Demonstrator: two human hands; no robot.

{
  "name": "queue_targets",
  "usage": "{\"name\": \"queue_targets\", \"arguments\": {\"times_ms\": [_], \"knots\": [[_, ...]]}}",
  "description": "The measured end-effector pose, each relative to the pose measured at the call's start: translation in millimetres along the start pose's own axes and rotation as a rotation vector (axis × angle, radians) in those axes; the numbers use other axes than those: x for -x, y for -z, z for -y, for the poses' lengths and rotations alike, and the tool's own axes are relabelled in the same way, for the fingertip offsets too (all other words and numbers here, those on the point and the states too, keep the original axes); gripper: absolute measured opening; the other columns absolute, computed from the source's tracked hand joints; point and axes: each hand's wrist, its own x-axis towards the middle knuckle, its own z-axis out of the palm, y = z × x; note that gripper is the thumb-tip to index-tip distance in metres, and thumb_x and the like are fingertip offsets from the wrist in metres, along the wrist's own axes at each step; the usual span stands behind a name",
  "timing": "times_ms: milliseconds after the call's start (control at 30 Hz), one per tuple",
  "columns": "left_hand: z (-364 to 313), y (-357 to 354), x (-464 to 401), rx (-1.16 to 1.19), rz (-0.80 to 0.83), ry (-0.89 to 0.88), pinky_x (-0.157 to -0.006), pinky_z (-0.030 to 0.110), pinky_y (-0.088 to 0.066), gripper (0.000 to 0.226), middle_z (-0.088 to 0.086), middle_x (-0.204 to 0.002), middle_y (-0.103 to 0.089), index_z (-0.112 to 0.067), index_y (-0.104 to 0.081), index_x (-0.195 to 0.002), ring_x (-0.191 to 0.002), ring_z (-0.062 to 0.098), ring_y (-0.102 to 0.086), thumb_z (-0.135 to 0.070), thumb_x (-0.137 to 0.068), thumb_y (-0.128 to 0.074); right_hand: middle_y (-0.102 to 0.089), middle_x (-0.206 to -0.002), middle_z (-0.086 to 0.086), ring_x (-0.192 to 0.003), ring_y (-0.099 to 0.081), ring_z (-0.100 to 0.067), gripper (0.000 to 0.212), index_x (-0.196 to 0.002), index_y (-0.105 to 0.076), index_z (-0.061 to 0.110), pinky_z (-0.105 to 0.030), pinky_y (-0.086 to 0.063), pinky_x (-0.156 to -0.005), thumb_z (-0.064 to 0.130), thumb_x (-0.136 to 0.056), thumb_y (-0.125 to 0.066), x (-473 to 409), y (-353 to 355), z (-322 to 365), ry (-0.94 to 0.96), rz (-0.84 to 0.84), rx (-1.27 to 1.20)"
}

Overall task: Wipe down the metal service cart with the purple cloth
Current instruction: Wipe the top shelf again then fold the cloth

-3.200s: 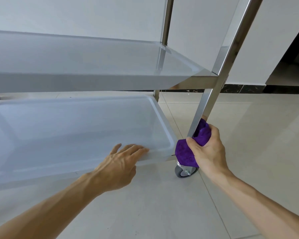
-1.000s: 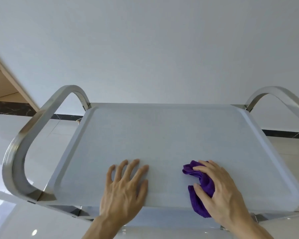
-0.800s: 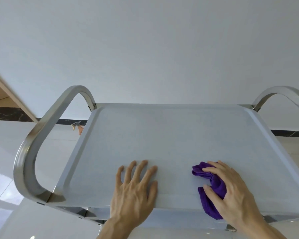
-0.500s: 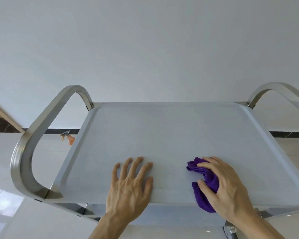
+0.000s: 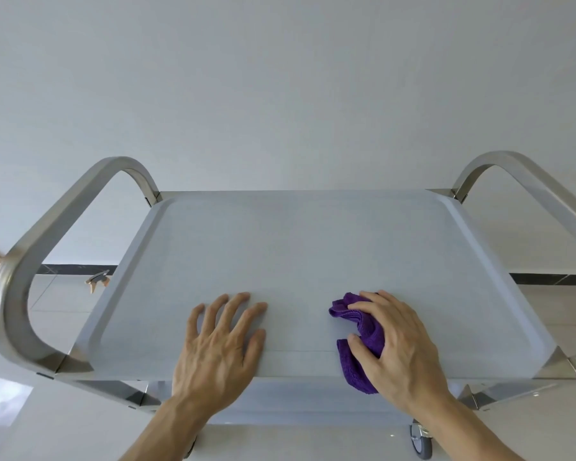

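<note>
Lower right, the right hand [image 5: 399, 347] clutches the purple cloth [image 5: 363, 334] on the cart [image 5: 296, 247] top — left hand [image 5: 218, 344] flat (bracing) — castered cart could roll under a hard push.

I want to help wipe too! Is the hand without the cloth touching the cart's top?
Touching. The head view shows the left hand lying flat, fingers spread, on the metal service cart's grey top shelf.

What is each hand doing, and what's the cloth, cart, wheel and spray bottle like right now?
Left hand: flat, fingers spread, pressing on the shelf.
Right hand: pressing the cloth down.
Purple cloth: bunched up under the hand.
Top shelf: bare otherwise.
Wheel: on the floor.
Spray bottle: mostly hidden behind the cart.
</note>
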Motion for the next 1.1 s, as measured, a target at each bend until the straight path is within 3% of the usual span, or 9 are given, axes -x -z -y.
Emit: {"name": "queue_targets", "arguments": {"times_ms": [633,1100], "knots": [[25,-6,-96,0.021,0.008,0.002,-0.114,0.044,-0.025,0.041,-0.012,-0.144,-0.048,-0.04,-0.051,-0.134,-0.136,0.018,-0.041,-0.048,-0.097,-0.034,-0.051,-0.137,0.019,-0.138,-0.04,-0.011,0.04,-0.12,-0.055,0.038,-0.044,-0.031,-0.115,0.047,-0.081,-0.053,-92,-26,-10,0.014,0.02,0.031],[57,-13,-159,0.025,-0.009,0.007,-0.112,0.047,-0.027,0.041,-0.011,-0.143,-0.049,-0.039,-0.053,-0.132,-0.135,0.02,-0.043,-0.047,-0.096,-0.037,-0.049,-0.139,0.024,-0.139,-0.036,-0.006,0.04,-0.12,-0.058,0.04,-0.042,-0.033,-0.114,0.046,-0.081,-0.055,-163,-50,-6,0.026,0.022,0.014]]}}
